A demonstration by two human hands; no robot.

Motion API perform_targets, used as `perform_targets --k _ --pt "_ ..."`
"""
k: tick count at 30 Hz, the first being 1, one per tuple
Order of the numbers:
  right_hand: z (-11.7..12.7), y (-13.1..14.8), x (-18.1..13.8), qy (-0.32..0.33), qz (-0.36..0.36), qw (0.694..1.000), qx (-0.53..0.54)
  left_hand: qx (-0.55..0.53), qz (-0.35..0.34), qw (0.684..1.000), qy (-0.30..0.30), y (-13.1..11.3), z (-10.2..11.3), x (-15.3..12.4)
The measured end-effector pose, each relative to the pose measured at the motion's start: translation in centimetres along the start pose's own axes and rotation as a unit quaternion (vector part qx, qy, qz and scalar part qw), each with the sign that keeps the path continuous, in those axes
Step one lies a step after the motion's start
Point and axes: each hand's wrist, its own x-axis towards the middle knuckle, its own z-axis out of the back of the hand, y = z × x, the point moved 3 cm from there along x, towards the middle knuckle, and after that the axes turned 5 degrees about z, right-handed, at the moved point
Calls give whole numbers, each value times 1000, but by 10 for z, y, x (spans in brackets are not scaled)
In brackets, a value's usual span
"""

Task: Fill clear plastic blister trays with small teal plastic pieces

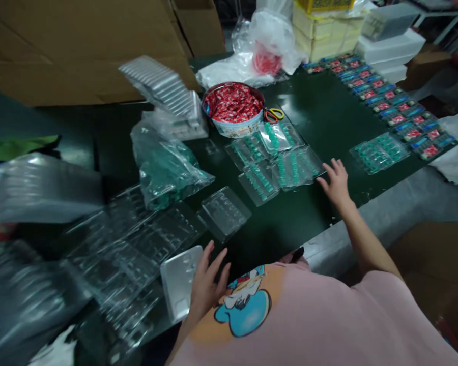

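- In the head view, I have the left hand [208,282] low beside the bench's near edge, fingers apart and nothing gripped; it overlaps the right side of a pale shallow tray [176,278], and I can't tell whether it touches.
- I see the right hand [336,185] above the near edge of the bench [297,218], fingers spread, holding nothing.
- Just left of its thumb lies a cluster of clear blister trays with green pieces [294,169], some overlapping; contact I can't confirm.
- To its right, apart from that cluster, I see another filled blister tray [381,152].
- Between the hands, nearer the left, sits a clear tray [226,211].
- More clear trays [118,269] spread out on my left, with a plastic bag of green pieces [166,168] behind them.
- Behind the cluster stand a round tin [234,130] of red packets [234,101] and scissors [277,114].
- Along the far right I have rows of red-and-blue packs [399,119].
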Motion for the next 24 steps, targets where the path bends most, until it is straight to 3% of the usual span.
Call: perform_targets --k 5,7,10,14,19,24 --pt "-22 162 -45 81 138 980 119 -17 21 1000 9 -2 1 -9" --pt "-28 207 -52 133 173 967 134 -24 31 999 13 -3 1 -12" --pt "-37 251 -48 180 197 953 147 -30 50 998 15 -5 3 -13" --pt "-58 274 -33 189 201 951 143 -26 55 998 12 -9 5 3" --pt "-85 266 -12 172 145 971 84 -30 15 999 8 -15 5 28" --pt "-98 258 6 171 92 980 36 -51 -5 999 10 -10 -4 30"
